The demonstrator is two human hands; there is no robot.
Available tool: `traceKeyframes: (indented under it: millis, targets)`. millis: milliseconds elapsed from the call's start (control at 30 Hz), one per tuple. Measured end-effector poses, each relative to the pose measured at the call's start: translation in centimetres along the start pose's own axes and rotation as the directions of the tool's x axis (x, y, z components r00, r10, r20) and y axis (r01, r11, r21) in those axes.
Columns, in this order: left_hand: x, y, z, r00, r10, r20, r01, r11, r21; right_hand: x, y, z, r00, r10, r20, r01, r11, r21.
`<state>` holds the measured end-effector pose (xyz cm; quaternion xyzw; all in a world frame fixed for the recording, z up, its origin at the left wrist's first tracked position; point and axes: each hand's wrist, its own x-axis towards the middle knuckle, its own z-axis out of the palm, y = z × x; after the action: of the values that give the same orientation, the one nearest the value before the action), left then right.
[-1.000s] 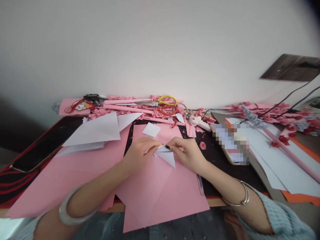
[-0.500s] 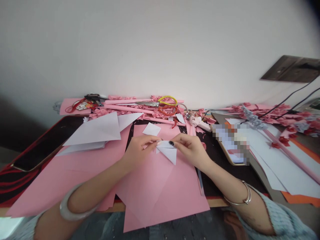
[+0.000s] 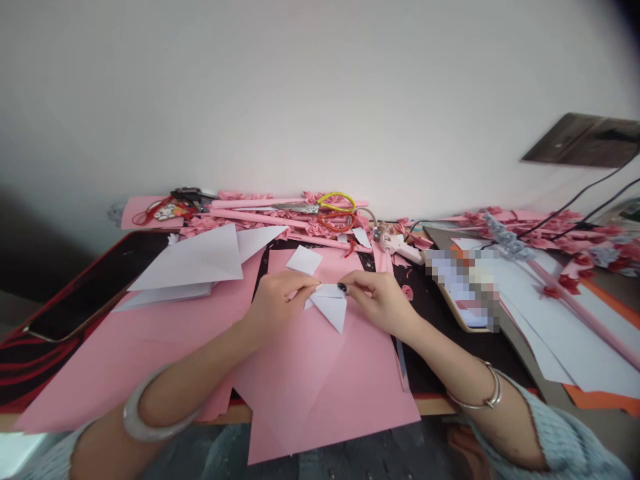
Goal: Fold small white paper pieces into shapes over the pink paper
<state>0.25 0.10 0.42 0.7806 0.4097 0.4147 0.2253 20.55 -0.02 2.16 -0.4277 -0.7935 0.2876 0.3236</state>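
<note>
My left hand (image 3: 277,303) pinches the left end of a small folded white paper (image 3: 329,291). At its right end my right hand (image 3: 377,299) grips it between thumb and forefinger. Below the fingers, a white paper triangle (image 3: 333,313) points downward; whether it belongs to the held piece I cannot tell. Just beyond my left hand lies a small white paper square (image 3: 304,260). Large pink paper sheets (image 3: 325,400) are spread beneath both hands.
White sheets (image 3: 190,260) and a dark phone (image 3: 100,287) lie at the left. Scissors (image 3: 336,202), a glue gun (image 3: 400,247) and pink paper flowers (image 3: 320,230) line the wall. At the right are a lit phone (image 3: 463,293), white paper (image 3: 540,313) and a pink-stemmed flower stick (image 3: 580,307).
The white triangle below my fingers has shifted slightly left and down. My hands hold nearly the same place, both still pinching the folded paper.
</note>
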Motion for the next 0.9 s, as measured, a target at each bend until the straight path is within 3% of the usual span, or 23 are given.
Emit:
traceKeyframes:
  millis: [233,467,633,800,900]
  targets:
    - [0.3,-0.5,-0.8,0.979,-0.196,-0.061,0.192,0.979,-0.065,0.4,2.1,-1.3,0.967,0.165,-0.196,-0.150,0.985,0.088]
    - [0.4,-0.7,-0.3,0.943,-0.324,0.076,0.332,0.895,-0.298,0.2,1.2,0.0,0.993,-0.121,-0.015,0.121,0.992,0.033]
    - [0.6,-0.4,0.0,0.922,-0.346,0.174,0.386,0.853,-0.350,0.1,0.7,0.4,0.982,-0.188,-0.009,0.188,0.982,0.008]
    - [0.8,-0.1,0.0,0.888,-0.377,0.263,0.459,0.767,-0.449,0.1,1.1,0.7,0.990,-0.080,-0.119,0.086,0.995,0.049]
    - [0.7,-0.3,0.0,0.887,-0.310,0.341,0.456,0.699,-0.551,0.0,1.3,0.7,0.985,-0.013,-0.170,0.021,0.999,0.040]
